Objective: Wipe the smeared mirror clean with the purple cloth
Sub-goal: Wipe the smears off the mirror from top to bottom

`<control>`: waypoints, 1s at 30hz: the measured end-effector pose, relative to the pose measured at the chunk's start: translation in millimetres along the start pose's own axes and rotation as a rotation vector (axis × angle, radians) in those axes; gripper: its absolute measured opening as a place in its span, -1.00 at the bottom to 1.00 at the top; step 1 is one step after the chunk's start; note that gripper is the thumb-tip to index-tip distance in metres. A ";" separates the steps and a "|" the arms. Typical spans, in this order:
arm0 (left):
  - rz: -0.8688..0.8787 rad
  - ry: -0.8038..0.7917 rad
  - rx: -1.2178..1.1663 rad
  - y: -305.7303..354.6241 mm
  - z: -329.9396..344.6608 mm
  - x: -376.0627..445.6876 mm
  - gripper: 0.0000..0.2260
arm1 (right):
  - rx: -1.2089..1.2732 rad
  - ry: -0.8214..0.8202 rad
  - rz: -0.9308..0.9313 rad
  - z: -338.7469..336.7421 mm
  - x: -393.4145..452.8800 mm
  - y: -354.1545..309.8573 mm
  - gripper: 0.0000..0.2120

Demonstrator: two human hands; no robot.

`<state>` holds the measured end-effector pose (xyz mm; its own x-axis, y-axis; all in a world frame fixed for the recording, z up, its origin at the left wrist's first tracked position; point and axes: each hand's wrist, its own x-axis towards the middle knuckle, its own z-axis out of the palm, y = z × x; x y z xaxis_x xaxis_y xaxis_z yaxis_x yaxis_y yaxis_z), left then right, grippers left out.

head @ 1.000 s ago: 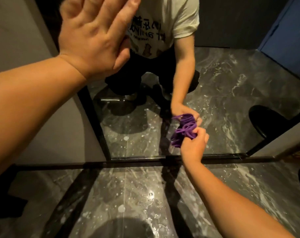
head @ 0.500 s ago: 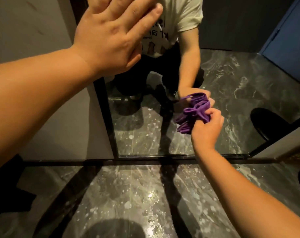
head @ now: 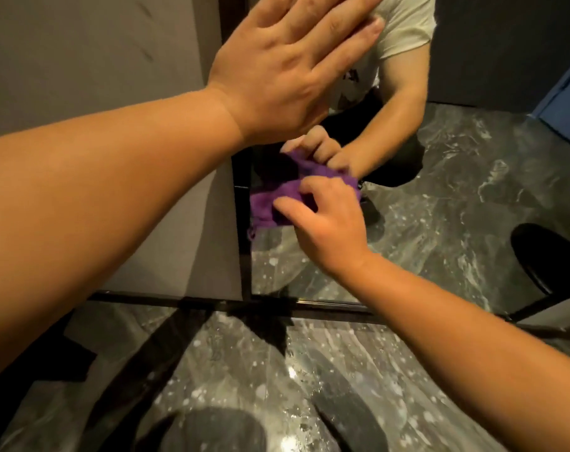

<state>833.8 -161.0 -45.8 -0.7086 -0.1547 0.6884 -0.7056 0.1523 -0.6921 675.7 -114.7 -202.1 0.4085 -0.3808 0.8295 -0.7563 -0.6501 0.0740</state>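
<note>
A tall dark-framed mirror (head: 440,197) stands on the floor against the wall and reflects a crouching person and the marble floor. My right hand (head: 326,223) presses the purple cloth (head: 270,203) flat against the glass near the mirror's left edge, fingers spread over the cloth. The cloth's reflection shows just above it. My left hand (head: 277,66) is raised higher, fingers spread and palm laid against the glass at the upper left of the mirror, holding nothing.
The mirror's black frame (head: 241,256) runs down beside a grey wall (head: 81,60). Grey marble floor (head: 244,370) with white speckles lies below. A round black object (head: 548,256) appears at the right, and a blue door (head: 567,93) is reflected at far right.
My right hand has carried the cloth up and leftward across the glass to the mirror's left edge, and the cloth has gone from bunched to spread. My left hand stays flat on the glass.
</note>
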 end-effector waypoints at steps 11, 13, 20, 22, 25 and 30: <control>0.015 0.052 -0.013 2.7 9.3 -2.7 -0.54 | -0.094 -0.633 -0.757 114.6 -138.3 1.6 -0.80; -0.009 0.043 -0.034 3.8 8.6 -3.7 -0.51 | -0.100 -0.765 -0.799 132.9 -173.1 4.6 -0.82; -0.027 -0.105 -0.095 4.5 -6.6 -0.9 -0.46 | -0.077 -0.705 -0.769 125.5 -144.0 -16.4 -0.82; -0.014 -0.089 -0.063 5.6 -8.6 0.5 -0.45 | -0.087 -0.731 -0.800 132.7 -113.3 -26.9 -0.77; 0.010 -0.100 -0.039 3.3 -4.6 -0.3 -0.43 | -0.137 -0.955 -0.866 130.9 -135.4 -17.3 -0.82; 0.017 -0.102 -0.004 4.1 1.8 -3.2 -0.42 | -0.221 -1.259 -0.821 61.3 -201.7 87.0 -0.84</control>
<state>833.3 -161.6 -51.3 -0.7164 -0.2511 0.6510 -0.6940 0.1598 -0.7020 558.8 -134.7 -396.9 0.8121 -0.3438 -0.4715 -0.1216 -0.8900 0.4395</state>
